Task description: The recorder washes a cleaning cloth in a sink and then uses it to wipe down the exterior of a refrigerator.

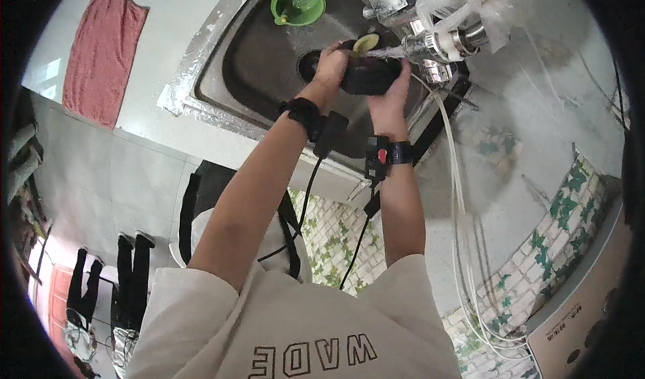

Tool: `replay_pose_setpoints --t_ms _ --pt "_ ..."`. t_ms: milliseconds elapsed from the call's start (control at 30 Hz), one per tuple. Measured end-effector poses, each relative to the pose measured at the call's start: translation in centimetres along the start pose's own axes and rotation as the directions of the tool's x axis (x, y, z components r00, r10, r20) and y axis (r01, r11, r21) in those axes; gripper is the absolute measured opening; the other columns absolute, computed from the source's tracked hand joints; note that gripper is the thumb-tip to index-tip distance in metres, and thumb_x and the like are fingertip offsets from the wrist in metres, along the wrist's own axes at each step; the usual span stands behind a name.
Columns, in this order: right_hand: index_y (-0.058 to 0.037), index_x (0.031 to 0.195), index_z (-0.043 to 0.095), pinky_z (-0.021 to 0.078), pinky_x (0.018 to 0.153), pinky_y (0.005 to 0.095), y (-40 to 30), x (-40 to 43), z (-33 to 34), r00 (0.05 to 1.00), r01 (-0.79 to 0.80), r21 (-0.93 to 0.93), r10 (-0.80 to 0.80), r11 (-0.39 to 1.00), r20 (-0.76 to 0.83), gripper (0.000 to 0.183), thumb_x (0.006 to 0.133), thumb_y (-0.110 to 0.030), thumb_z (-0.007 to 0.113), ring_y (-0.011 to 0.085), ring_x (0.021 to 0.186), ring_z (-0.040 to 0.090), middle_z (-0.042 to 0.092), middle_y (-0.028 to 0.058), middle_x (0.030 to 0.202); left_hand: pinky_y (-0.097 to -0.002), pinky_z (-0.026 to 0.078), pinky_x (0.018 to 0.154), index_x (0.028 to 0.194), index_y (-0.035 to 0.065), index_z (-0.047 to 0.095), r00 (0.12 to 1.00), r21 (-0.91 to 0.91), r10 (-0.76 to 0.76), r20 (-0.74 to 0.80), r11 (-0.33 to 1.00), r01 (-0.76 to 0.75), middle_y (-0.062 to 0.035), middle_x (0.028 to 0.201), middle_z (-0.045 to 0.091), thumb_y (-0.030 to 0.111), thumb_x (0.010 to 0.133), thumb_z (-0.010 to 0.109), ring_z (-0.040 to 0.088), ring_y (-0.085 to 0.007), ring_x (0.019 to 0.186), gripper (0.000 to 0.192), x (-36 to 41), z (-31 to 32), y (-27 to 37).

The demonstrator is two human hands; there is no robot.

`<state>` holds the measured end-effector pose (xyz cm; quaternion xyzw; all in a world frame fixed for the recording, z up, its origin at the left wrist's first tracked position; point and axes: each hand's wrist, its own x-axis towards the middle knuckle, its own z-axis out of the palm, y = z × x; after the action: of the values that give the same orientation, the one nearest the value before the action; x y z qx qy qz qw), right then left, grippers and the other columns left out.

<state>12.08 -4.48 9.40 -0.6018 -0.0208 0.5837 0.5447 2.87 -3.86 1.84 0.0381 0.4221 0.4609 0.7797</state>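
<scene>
My left hand (330, 72) grips the left side of a dark container (372, 74) over a steel kitchen sink (252, 72). My right hand (394, 89) holds its right side from below. Water runs from a metal faucet (426, 46) on the right onto the container's upper part. A yellow-green oval item (366, 43) lies at its top edge, by my left fingers; its kind is unclear. What is inside the container cannot be made out. A green plastic strainer or basin (298, 4) sits in the sink's upper left part, beyond my left hand.
A pink cloth (106, 59) lies on the white counter (166, 31) to the left. Foil-like tape lines the sink's rim. Clear plastic is tied around the faucet pipe. White hoses (453, 177) hang at right. Two people (132, 278) stand at lower left.
</scene>
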Motion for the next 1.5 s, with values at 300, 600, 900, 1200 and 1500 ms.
replay_pose_setpoints --t_ms 300,600,900,1200,1500 --pt "-0.0142 0.143 0.033 0.031 0.109 0.0316 0.9 0.7 -3.6 0.7 0.508 -0.495 -0.004 0.705 0.714 0.051 0.095 -0.006 0.047 0.0167 0.129 0.04 0.039 0.0066 0.143 -0.0419 0.033 0.101 0.117 0.0003 0.053 0.846 0.962 0.5 0.185 0.084 -0.261 -0.0256 0.129 0.044 0.029 0.088 0.053 0.043 -0.0395 0.118 0.041 -3.8 -0.1 3.0" --pt "-0.0092 0.133 0.044 0.0417 0.1 0.0352 3.5 2.8 -2.6 0.834 0.33 -0.228 -0.17 0.916 0.525 0.043 0.099 -0.035 0.043 0.0194 0.115 0.054 0.057 0.007 0.123 -0.031 0.049 0.075 0.097 -0.0089 0.059 0.931 0.679 0.3 0.211 0.64 -0.36 -0.0141 0.094 0.065 0.014 0.091 0.049 0.062 -0.0198 0.082 0.026 -0.7 0.1 13.0" --pt "-0.0094 0.108 0.059 0.0487 0.074 0.0301 2.8 -3.1 2.1 0.96 -0.047 0.165 -0.001 0.985 0.281 0.03 0.084 -0.022 0.07 0.0118 0.086 0.059 0.061 0.0003 0.095 -0.0404 0.047 0.087 0.132 0.013 0.047 0.941 0.405 -0.321 0.11 0.879 0.253 -0.0069 0.124 0.056 0.059 0.092 0.04 0.055 -0.022 0.111 0.062 -7.2 -2.3 6.8" --pt "-0.0041 0.109 0.056 0.046 0.079 0.0261 3.9 -6.0 2.1 0.898 0.332 -0.161 -0.26 0.929 0.355 0.041 0.082 -0.029 0.072 0.011 0.085 0.056 0.061 0.0031 0.095 -0.0318 0.047 0.065 0.118 0.0083 0.049 0.924 0.612 -0.374 0.076 0.749 0.253 -0.0089 0.1 0.059 0.044 0.096 0.033 0.057 -0.0205 0.082 0.045 -8.7 -5.2 6.0" --pt "-0.0095 0.091 0.051 0.0453 0.063 0.0298 5.0 -6.5 0.4 0.968 -0.184 0.412 0.093 0.892 0.232 0.03 0.09 -0.039 0.058 0.0131 0.06 0.05 0.049 -0.0001 0.069 -0.0201 0.024 0.035 0.097 0.0057 0.05 0.366 0.528 -0.904 0.223 0.427 0.734 -0.0043 0.064 0.046 0.055 0.095 0.033 0.037 -0.0075 0.041 0.052 -6.4 -5.4 7.7"
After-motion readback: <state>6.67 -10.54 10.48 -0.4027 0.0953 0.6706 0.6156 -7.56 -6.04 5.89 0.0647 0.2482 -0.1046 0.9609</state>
